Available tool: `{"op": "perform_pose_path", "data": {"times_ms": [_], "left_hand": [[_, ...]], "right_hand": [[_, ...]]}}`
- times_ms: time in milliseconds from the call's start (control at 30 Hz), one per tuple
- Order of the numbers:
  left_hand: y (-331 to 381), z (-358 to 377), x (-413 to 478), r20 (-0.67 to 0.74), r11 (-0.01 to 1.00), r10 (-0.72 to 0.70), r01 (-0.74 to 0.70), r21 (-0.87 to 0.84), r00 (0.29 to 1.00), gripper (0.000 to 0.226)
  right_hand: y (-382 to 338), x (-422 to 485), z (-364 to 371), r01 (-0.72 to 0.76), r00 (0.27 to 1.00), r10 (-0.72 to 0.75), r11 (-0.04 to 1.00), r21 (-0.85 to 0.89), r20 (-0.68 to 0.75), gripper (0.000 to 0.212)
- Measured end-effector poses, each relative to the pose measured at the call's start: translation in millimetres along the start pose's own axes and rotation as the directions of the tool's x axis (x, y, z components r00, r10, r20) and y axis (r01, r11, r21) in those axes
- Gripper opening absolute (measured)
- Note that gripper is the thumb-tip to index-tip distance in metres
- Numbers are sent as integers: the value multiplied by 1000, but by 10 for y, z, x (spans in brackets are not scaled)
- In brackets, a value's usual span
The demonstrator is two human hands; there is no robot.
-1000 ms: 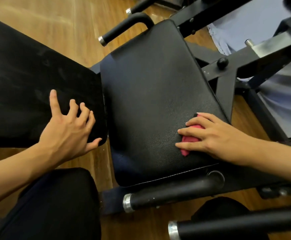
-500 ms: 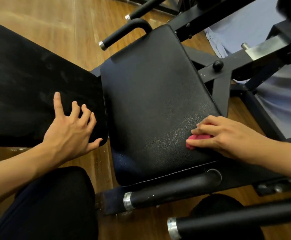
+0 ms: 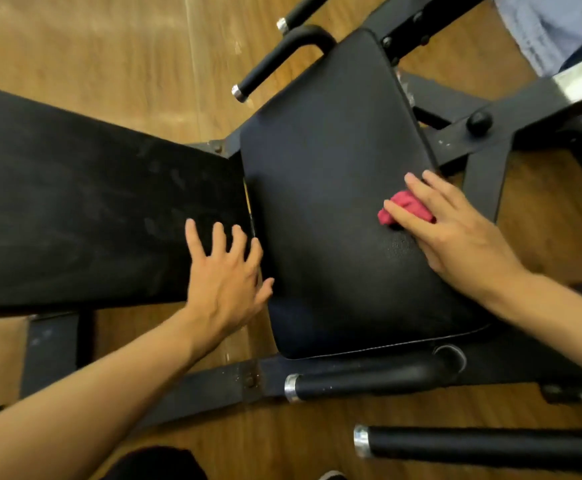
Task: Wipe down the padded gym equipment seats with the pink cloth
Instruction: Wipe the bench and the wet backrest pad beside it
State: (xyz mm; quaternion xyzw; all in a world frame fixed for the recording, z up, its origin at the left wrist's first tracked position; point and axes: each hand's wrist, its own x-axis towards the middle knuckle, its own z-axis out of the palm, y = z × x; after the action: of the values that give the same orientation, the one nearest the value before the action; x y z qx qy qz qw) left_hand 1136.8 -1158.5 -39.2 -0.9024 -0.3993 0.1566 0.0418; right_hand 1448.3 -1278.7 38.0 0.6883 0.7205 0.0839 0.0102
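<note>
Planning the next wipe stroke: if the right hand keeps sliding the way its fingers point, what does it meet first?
Probably nothing soon: the right hand, pressing the pink cloth, points up-left across bare seat pad. The pad's far edge and the curved handle come next.

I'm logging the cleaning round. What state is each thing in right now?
Pink cloth: bunched, pressed under the right hand.
Right hand: fingers straight, flat on the cloth.
Left hand: fingers spread, resting at the back pad's corner.
Seat pad: flat, cloth on its right side.
Back pad: smudged, no cloth on it.
</note>
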Motion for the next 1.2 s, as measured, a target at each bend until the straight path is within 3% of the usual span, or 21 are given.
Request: {"op": "perform_pose_path", "data": {"times_ms": [100,300,433,667,800,933,1067,1200], "left_hand": [[349,-361,-62,-90,969,144,-159,-187,985,70],[949,-930,-95,-104,891,216,-240,-385,971,70],[1288,-951,214,-125,831,194,-231,-506,973,70],[1730,-911,802,-217,709,91,-216,-671,972,69],[1932,-868,854,-233,656,-20,-163,-737,972,69],[1965,-829,832,-245,592,-52,-168,-788,968,69],[1973,-826,818,-253,581,-57,-174,-795,966,70],[1978,-820,825,-266,602,-72,-171,-780,961,71]], "right_hand": [[-98,-59,-61,-171,985,169,978,123,25,77],[-366,-262,-429,-417,902,429,832,366,53,52],[-368,-406,-386,-455,885,451,791,409,112,59],[-148,-232,-283,-487,833,552,691,535,44,55],[132,44,-221,-632,720,676,547,548,156,47],[-37,-425,-423,-635,734,639,529,563,228,43],[-245,-909,-599,-716,665,679,461,524,310,43],[-53,-441,-385,-698,673,675,444,562,302,37]]}}
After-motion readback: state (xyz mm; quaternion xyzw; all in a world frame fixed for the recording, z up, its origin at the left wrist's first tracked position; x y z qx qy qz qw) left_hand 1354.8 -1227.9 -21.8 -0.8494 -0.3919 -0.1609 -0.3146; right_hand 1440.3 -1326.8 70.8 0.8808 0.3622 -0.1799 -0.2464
